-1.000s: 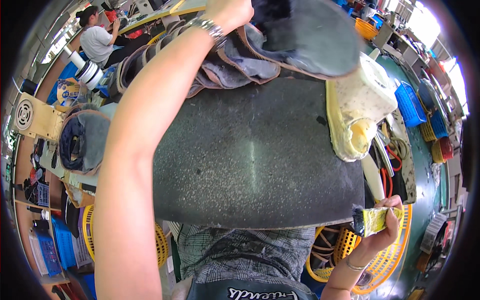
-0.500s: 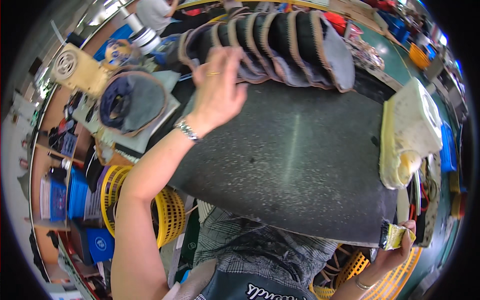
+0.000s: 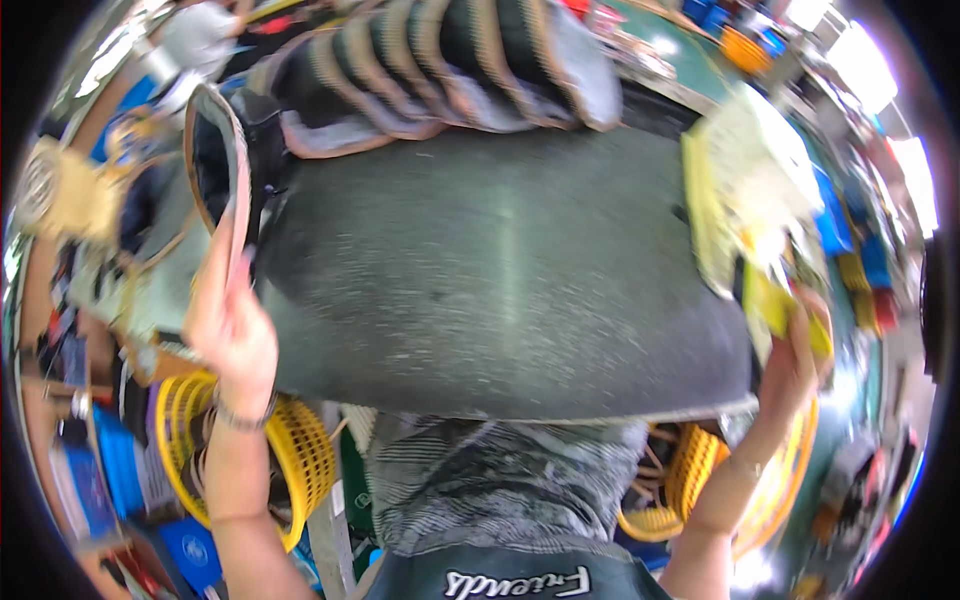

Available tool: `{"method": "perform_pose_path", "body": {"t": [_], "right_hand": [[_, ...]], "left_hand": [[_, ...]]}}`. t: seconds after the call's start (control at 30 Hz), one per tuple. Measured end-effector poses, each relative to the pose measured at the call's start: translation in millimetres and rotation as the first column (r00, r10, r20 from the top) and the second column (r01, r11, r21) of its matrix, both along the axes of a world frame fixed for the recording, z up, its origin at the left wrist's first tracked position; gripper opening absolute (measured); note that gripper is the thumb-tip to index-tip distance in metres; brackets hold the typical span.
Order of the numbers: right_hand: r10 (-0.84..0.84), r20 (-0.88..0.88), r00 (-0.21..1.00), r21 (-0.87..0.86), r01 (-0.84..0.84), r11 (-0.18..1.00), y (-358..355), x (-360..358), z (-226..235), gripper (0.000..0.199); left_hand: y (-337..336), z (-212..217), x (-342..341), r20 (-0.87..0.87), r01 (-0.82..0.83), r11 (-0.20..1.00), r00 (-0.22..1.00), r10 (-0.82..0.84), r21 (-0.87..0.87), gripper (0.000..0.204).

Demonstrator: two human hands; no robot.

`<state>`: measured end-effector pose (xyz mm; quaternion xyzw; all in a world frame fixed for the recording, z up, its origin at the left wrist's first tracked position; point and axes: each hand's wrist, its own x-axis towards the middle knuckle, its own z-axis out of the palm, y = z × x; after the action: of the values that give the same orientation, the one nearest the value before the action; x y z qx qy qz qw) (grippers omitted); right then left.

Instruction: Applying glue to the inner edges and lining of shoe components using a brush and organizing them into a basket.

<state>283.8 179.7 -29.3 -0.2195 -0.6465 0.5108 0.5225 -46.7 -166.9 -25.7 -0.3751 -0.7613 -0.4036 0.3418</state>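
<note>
My left hand (image 3: 235,335) pinches the tan-edged rim of a dark shoe upper (image 3: 238,175), which stands on edge over the left end of the black work board (image 3: 480,280). My right hand (image 3: 795,355) is closed round the yellow-wrapped handle of a brush (image 3: 772,304), at the board's right edge. The brush's dark end is next to the mouth of a white pot (image 3: 755,160) crusted with yellowish residue. Along the far edge leans a row of several similar uppers (image 3: 440,85), grey inside with stitched tan rims. Motion blurs the hands a little.
On the left are another upper (image 3: 160,205) and a cream-coloured machine (image 3: 70,190). Yellow baskets (image 3: 300,450) stand below the board on both sides. Blue bins (image 3: 118,455) sit on the left shelf. Another person (image 3: 197,38) is at the far left.
My left hand has come back toward me from the row, now with an upper in it. My right hand has raised the brush to the pot. The whole view has shifted.
</note>
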Motion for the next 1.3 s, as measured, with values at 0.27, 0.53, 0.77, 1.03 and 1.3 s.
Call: {"method": "perform_pose_path", "body": {"t": [0.27, 0.53, 0.77, 1.03, 1.3], "right_hand": [[-0.160, 0.549, 0.820, 0.104, 0.124, 0.987, 58.0, -36.2, 11.9, 0.015], [-0.042, 0.308, 0.951, -0.126, 0.085, 0.988, 54.2, -7.4, 8.3, 0.020], [0.115, 0.181, 0.977, -0.307, -0.055, 0.950, 27.9, 11.7, 12.1, 0.022], [0.343, 0.068, 0.937, -0.444, -0.279, 0.852, -7.3, -25.2, 8.9, 0.020], [0.494, 0.065, 0.867, -0.424, -0.424, 0.800, -53.7, -77.9, 18.7, 0.018]], "left_hand": [[56.3, 5.3, 46.5, 0.463, 0.666, 0.278, 0.705, -0.536, -0.692, 0.051], [137.0, -18.1, 38.0, 0.469, 0.690, 0.705, 0.683, -0.560, -0.165, 0.050], [153.9, -50.1, 25.9, 0.735, 0.888, 0.460, 0.309, -0.604, 0.004, 0.011], [136.7, -49.4, 34.8, 0.785, 0.659, 0.736, 0.370, -0.496, 0.154, 0.022], [147.7, -49.0, 46.5, 0.762, 0.505, 0.861, 0.578, -0.291, -0.054, 0.021]]}}
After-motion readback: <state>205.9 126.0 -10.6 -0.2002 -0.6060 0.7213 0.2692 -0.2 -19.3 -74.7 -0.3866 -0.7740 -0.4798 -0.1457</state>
